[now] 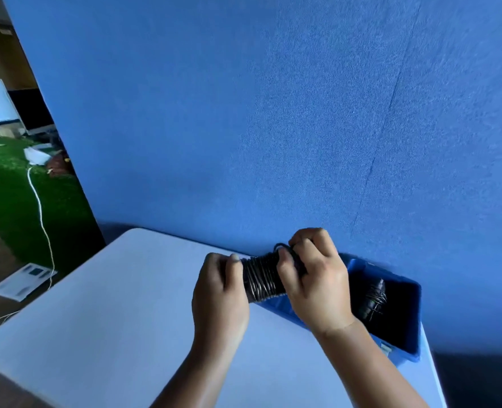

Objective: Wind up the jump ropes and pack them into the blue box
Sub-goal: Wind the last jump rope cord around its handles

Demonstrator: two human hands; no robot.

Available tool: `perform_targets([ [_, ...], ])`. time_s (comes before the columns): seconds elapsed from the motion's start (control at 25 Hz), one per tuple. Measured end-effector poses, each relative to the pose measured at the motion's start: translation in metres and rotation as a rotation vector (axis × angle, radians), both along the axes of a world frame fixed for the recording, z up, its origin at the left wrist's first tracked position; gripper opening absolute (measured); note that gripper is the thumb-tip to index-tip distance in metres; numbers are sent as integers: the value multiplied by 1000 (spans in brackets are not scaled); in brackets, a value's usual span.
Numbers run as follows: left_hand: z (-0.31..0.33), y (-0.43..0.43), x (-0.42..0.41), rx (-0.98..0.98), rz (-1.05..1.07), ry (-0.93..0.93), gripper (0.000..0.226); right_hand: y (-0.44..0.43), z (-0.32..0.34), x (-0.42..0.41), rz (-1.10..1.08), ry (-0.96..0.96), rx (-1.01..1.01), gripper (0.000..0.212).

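Note:
A black jump rope [261, 277] is wound in tight coils around its handles and hangs just above the table, at the blue box's left rim. My left hand [219, 293] grips its left end. My right hand [313, 278] grips the right end, thumb pressed on the coils, and a small loop of cord sticks up by its fingers. The blue box [414, 313] stands at the table's far right against the wall. Another wound black jump rope [373, 300] lies inside it.
The white table [111, 313] stands against a blue felt wall [273, 113]. To the left, the floor holds green turf [14, 189], a white cable [42, 219] and a printed sheet [23, 280].

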State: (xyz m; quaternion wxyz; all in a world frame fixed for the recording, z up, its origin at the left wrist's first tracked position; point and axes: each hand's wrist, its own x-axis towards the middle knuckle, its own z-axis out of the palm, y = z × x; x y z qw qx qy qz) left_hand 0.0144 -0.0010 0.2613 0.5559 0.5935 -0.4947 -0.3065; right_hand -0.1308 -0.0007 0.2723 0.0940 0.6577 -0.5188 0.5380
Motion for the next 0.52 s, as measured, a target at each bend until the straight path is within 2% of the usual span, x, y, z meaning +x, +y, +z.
perform_targets([
  [0.12, 10, 0, 11, 92, -105, 167, 18, -2, 3, -5, 57, 6, -1, 29],
  [0.2, 27, 0, 28, 235, -435, 246, 12, 1, 8, -13, 122, 28, -37, 29],
  [0.28, 46, -1, 46, 388, -818, 265, 25, 6, 13, -16, 213, 38, -88, 27],
  [0.32, 52, -4, 52, 462, -945, 272, 32, 11, 15, -14, 259, 41, -112, 26],
  [0.4, 57, -8, 58, 598, -1115, 280, 42, 18, 17, -6, 306, 59, -145, 27],
  [0.52, 61, -7, 56, 588, -1226, 247, 38, 19, 9, -4, 293, 49, -134, 29],
])
